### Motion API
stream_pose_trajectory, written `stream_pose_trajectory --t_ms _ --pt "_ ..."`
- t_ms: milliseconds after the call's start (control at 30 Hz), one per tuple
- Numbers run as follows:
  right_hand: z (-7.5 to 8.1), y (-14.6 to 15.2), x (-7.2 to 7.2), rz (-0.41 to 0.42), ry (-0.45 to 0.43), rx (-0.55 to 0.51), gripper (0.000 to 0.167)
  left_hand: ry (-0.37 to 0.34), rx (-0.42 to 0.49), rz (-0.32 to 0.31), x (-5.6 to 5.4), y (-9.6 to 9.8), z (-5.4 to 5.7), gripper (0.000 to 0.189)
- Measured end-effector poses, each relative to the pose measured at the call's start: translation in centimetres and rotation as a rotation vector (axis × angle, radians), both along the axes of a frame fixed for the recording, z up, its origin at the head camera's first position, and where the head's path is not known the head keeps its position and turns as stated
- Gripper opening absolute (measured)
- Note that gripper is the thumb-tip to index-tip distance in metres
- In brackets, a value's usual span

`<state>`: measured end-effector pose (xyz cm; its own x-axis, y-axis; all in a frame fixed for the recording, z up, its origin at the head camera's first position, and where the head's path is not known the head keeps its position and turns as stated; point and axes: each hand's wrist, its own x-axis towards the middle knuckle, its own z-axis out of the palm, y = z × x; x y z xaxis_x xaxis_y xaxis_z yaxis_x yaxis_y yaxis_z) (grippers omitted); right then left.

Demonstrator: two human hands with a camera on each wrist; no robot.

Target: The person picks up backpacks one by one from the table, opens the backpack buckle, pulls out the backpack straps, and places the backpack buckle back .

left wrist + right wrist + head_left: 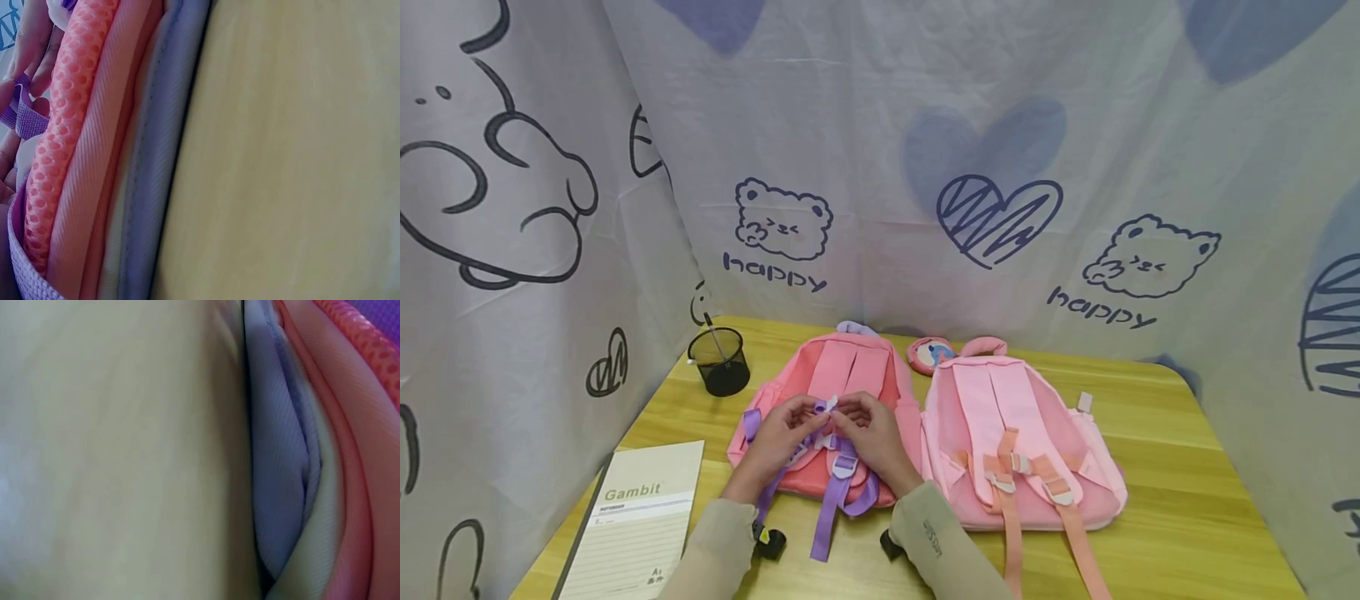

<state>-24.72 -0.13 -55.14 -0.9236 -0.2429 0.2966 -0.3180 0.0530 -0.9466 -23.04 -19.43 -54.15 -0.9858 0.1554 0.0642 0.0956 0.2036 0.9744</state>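
Note:
A coral-pink backpack (827, 364) lies on the table with its shoulder straps facing up. Above it, my left hand (784, 433) and right hand (874, 429) meet, pinching a small white buckle (831, 404) on a purple strap (820, 408) between thumbs and fingers. How the strap runs through the buckle is too small to tell. Other purple webbing (824, 521) with a white adjuster (845, 466) hangs over the bag's lower edge. In the left wrist view, fingers hold purple webbing (31, 122) beside the mesh edge. Only the bag's layered side (356, 487) shows in the right wrist view, no hand.
A lighter pink backpack (1022, 400) with orange straps lies close on the right, a round pink pendant (931, 355) behind it. A black mesh pen holder (727, 377) stands at the back left. A notebook (636, 517) lies at the front left. Curtains enclose the wooden table (1195, 475).

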Motion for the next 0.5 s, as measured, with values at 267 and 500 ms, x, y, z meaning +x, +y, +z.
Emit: stream_pose_trajectory --t_ms 267,500 --pt "0.1 -0.1 0.1 -0.014 -0.022 -0.012 0.021 0.007 0.0 0.0 0.0 0.0 0.0 0.028" --pt "1.8 0.0 1.0 -0.025 -0.025 0.039 0.02 0.02 -0.009 -0.006 0.0 0.1 -0.1 0.026"
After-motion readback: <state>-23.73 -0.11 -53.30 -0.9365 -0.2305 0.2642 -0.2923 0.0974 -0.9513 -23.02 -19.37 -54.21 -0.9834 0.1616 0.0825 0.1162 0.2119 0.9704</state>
